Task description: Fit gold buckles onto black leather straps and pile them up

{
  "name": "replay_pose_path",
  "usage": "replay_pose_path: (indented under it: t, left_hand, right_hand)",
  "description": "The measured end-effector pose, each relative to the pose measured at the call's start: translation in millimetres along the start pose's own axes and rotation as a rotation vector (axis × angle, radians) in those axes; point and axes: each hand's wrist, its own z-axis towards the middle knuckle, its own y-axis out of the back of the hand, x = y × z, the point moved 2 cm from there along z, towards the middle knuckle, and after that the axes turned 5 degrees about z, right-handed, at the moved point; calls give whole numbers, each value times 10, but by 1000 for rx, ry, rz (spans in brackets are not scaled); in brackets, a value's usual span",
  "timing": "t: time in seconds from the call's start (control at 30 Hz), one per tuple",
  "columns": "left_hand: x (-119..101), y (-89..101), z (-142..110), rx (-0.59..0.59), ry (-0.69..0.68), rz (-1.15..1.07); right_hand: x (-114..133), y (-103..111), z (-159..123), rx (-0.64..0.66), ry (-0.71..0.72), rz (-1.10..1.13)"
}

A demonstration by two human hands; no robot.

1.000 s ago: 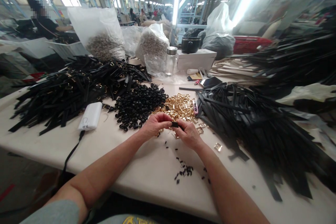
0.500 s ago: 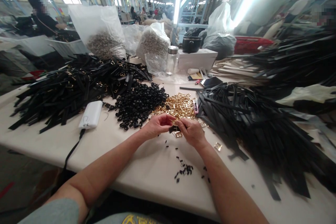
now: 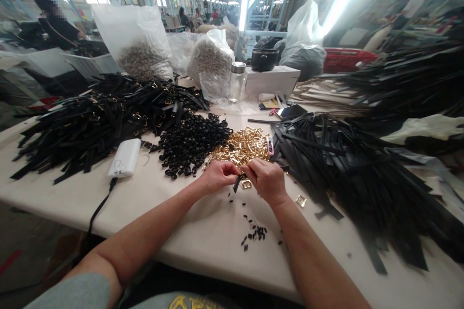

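My left hand pinches a short black strap whose end hangs below the fingertips. Close beside it, my right hand has its fingers curled closed against the same spot; what they grip is hidden. A gold buckle lies on the table just under the hands. Behind them spreads a heap of gold buckles, with a heap of small black loops to its left. Small black bits are scattered on the table nearer to me.
Black straps with buckles are piled at the left, plain black straps at the right. A white power bank with a cable lies left. A glass bottle, a phone and a white box are at the back.
The black strap's end now points downward below my left fingers. My right hand has turned slightly, with its fingers curled more. The heaps look unchanged.
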Motion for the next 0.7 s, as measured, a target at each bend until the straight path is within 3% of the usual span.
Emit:
replay_pose_path:
  t: [0.13, 0.2, 0.33, 0.4, 0.57, 0.7]
  left_hand:
    - [-112, 55, 5, -62, 42, -178]
    - [-148, 84, 10, -114, 49, -260]
    - [-156, 92, 10, -127, 31, -351]
    - [-157, 82, 3, -114, 8, -363]
    - [-184, 58, -11, -99, -9, -336]
    - [-184, 57, -1, -68, -35, -272]
  right_hand:
    - [-32, 73, 31, -163, -84, 159]
    - [-53, 79, 22, -172, -154, 231]
    - [-1, -34, -10, 143, -220, 374]
    - [61, -86, -22, 223, -229, 419]
    - [123, -83, -34, 18, -351, 351]
    - [114, -60, -39, -33, -298, 418]
